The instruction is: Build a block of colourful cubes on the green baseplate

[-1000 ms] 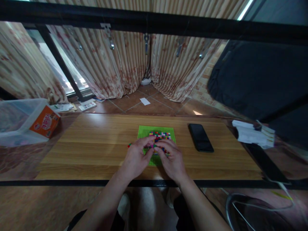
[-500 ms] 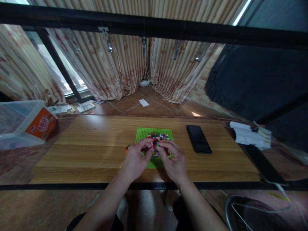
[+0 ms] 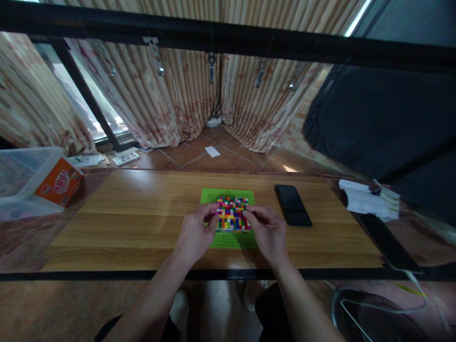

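A green studded baseplate (image 3: 228,241) lies on the wooden table, bearing a block of small multicoloured bricks (image 3: 233,216) set in tight rows. My left hand (image 3: 196,228) is at the block's left edge, thumb and forefinger pinched around a speck of pink that looks like a small brick (image 3: 215,213). At the right edge is my right hand (image 3: 268,231), its thumb and forefinger also pinched. Whatever lies between those right fingertips is too small to make out. The fingers cover parts of the block's sides.
A black phone (image 3: 293,205) lies on the table (image 3: 142,213) to the right. Beyond the right edge are white papers (image 3: 366,199) and another dark device (image 3: 390,242) with a white cable. A clear plastic bin (image 3: 28,183) with an orange label stands at left. A black bar (image 3: 228,33) crosses above.
My hands have moved apart from over the middle of the bricks to its left and right edges, uncovering the coloured rows. The pink speck moved left with my left hand.
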Motion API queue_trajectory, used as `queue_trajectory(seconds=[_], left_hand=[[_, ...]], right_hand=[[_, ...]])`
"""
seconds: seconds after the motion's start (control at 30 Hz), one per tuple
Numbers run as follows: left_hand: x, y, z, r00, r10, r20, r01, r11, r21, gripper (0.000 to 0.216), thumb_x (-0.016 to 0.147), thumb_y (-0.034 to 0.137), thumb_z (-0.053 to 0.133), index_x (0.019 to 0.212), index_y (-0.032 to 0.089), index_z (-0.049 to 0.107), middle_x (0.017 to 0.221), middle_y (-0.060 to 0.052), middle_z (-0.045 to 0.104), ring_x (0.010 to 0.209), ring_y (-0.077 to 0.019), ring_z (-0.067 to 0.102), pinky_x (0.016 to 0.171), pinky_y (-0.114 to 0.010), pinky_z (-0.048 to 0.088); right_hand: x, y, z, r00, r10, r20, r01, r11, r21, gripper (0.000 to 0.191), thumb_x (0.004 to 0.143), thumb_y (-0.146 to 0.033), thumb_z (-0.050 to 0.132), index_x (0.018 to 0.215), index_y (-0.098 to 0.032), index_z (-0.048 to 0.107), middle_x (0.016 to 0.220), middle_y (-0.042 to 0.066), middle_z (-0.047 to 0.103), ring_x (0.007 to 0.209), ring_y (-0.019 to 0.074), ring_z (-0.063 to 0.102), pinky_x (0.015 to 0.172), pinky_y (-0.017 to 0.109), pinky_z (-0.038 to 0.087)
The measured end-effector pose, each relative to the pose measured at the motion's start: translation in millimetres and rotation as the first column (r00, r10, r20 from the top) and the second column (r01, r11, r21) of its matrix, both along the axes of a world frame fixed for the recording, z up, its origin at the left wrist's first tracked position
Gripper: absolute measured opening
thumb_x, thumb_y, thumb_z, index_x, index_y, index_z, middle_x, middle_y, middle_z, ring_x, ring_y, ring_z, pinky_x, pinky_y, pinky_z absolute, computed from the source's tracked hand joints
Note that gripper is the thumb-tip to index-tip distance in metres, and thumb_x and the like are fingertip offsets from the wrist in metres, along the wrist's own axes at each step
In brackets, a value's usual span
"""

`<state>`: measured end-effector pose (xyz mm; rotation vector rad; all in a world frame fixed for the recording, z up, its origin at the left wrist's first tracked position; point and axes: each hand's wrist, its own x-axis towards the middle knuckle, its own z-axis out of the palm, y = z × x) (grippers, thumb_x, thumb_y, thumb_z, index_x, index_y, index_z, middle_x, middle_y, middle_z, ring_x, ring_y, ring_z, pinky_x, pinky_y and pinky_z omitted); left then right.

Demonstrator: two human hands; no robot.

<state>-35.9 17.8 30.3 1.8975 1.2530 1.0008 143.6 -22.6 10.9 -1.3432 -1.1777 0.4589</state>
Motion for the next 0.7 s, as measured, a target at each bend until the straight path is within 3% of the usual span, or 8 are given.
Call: queue_trajectory(seconds=[0.17,0.37,0.7], left_hand=[[-1.0,0.4,-2.3,1.0,0.009,-0.022,-0.009,1.0,0.026,0.024,0.085,0.013,0.057,0.105,0.017,0.069,0.095,-0.004,0.074,0.083,-0.0152,0.07,0.08,-0.028,0.057],[-0.1,0.3,-3.9,0.997,0.019,-0.074,-0.017,1.0,0.022,0.025,0.085,0.013,0.058,0.106,0.018,0.069,0.095,-0.004,0.074,0.084,-0.0157,0.07,0.081,-0.029,0.057],[-0.5,0.0,-3.7,0.99,0.026,-0.138,-0.028,0.999,-0.016,0.025,0.086,0.014,0.057,0.108,0.019,0.069,0.099,-0.005,0.075,0.088,-0.0176,0.071,0.082,-0.031,0.056]], right_hand=[[-0.2,-3.5,1.0,0.972,0.104,0.211,-0.102,0.995,-0.022,0.012,0.086,-0.026,0.065,0.09,-0.026,0.077,0.091,0.004,0.071,0.088,0.0184,0.067,0.077,0.031,0.055],[-1.2,-4.1,1.3,0.932,0.152,0.329,-0.15,0.988,-0.03,0.023,0.092,-0.02,0.055,0.097,-0.026,0.076,0.096,0.005,0.07,0.088,0.0175,0.068,0.078,0.03,0.056],[-5.6,-2.3,-7.8,0.886,0.112,0.449,-0.121,0.993,-0.009,0.018,0.09,-0.02,0.059,0.092,-0.025,0.077,0.093,0.004,0.074,0.09,0.0203,0.068,0.082,0.035,0.055]])
